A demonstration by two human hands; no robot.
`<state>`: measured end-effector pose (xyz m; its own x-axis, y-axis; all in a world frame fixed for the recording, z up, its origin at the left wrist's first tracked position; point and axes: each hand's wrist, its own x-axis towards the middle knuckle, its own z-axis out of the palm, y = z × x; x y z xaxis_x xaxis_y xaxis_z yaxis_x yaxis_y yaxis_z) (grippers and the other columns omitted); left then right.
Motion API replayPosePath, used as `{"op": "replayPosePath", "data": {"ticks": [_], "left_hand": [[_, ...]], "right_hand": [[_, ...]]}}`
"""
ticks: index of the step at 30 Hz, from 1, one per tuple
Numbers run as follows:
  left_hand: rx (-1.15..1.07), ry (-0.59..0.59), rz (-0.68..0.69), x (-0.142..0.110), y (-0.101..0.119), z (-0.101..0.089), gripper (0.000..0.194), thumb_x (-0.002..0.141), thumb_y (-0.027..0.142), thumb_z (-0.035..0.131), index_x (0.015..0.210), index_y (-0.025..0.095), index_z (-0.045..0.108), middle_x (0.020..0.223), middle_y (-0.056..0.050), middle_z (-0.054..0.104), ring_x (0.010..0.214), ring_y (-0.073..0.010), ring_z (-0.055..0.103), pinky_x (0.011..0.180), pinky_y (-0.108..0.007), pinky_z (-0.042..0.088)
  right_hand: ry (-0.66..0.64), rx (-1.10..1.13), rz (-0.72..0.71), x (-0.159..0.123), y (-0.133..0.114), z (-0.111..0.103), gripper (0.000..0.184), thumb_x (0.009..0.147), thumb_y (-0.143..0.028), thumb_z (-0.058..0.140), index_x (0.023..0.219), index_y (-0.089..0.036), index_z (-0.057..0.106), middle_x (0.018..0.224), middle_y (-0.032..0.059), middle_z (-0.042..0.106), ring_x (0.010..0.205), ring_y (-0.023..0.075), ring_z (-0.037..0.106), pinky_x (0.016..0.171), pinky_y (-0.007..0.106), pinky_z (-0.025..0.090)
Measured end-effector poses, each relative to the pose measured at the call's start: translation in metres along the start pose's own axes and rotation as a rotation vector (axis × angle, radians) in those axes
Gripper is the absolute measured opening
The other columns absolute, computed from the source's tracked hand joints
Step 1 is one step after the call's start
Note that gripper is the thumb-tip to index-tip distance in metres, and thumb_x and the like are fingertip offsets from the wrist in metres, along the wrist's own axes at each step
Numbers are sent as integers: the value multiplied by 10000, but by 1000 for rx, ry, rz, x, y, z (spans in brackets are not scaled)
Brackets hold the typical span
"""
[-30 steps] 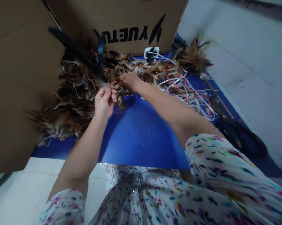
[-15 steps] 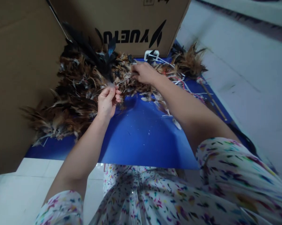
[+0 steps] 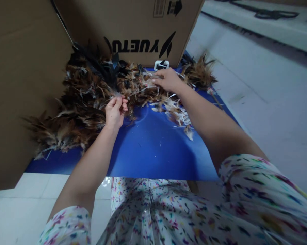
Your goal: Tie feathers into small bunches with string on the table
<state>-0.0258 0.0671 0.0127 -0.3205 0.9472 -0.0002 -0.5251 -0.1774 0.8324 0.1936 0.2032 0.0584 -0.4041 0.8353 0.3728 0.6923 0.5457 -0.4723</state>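
Drew the right hand (image 3: 167,81) farther from the left hand (image 3: 115,110), with hold impossible to tell. Kept black feathers (image 3: 114,75) pinched left-handed by a pale, fluffy base, above the blue table (image 3: 153,146). Looked long, dark, faintly blue.

My inventory, viewed remotely, two arms. Item one: bare left forearm (image 3: 85,166), slanting up and inward from the lower left of my view. Left wrist (image 3: 113,125): nearly in line with it. Bare left hand (image 3: 115,110): raised, thumb (image 3: 118,101) uppermost and pressed in a pinch, remaining fingers (image 3: 124,106) curled toward the palm. Item two: bare right forearm (image 3: 209,120), running diagonally up and inward from the right. Bare right hand (image 3: 168,80): farther forward than the left, back upward, pointing inward; right index finger (image 3: 160,72) extended, right thumb (image 3: 157,81) beneath, tips parted. The two hands are apart.
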Motion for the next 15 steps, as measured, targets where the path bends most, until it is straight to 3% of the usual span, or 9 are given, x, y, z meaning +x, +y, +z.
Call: {"op": "replayPosePath", "data": {"ticks": [5,10,12,15], "left_hand": [[7,27,6,0,1,1,174,923,160,664,749,147,657,610,28,652,443,-22,519,435,-111,433],[10,27,15,0,0,0,164,900,177,698,745,147,653,624,24,651,445,-25,524,441,-123,437],[11,31,12,0,-1,0,169,911,174,682,747,147,654,626,25,651,446,-24,524,444,-125,434],[10,38,17,0,-2,0,186,934,157,642,749,148,654,625,29,649,448,-21,523,448,-125,429]], "right_hand": [[109,15,47,2,-10,-10,97,830,-215,672,740,-187,648,778,32,650,762,176,523,824,331,437],[320,215,87,7,-23,-11,57,842,-163,652,802,-202,644,800,-1,687,743,140,517,774,269,415],[288,238,68,7,-32,-11,15,851,-220,661,841,-211,654,794,-1,701,785,155,548,790,273,419],[185,206,20,5,-50,-13,138,857,-342,675,899,-211,683,758,10,708,828,177,581,795,286,427]]}}
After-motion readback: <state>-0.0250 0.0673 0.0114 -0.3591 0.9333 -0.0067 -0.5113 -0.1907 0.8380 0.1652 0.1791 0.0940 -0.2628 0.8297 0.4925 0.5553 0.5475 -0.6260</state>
